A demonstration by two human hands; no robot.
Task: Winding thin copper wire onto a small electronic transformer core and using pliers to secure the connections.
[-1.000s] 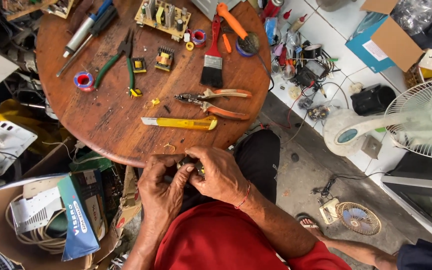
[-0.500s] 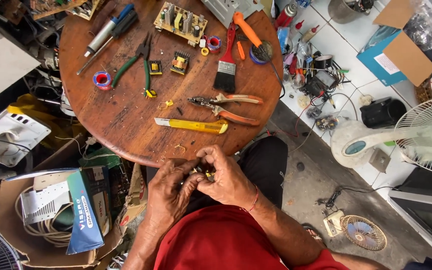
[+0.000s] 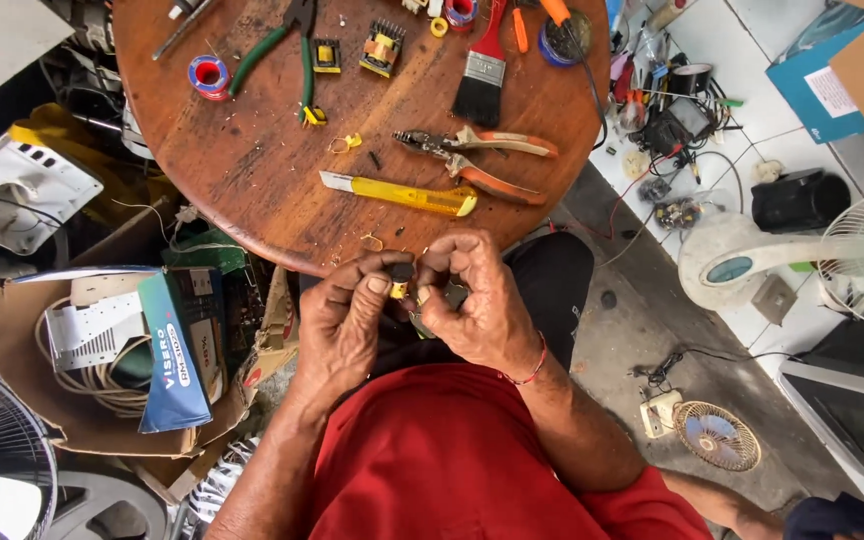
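Wood table: round, brown, scuffed top [image 3: 252, 180]; the hands work just off its near edge.
Left hand [image 3: 347, 325]: fingers curled, thumb and forefinger pinching a small part [image 3: 401, 280].
Right hand [image 3: 477, 305]: fingers bent tight onto the same part.
Small part: dark and yellow, mostly covered by fingers; its shape is unclear.
Nearby: yellow plastic knife [image 3: 399, 194], metal pliers [image 3: 477, 155] with orange handles, black-bristled brush [image 3: 480, 70].
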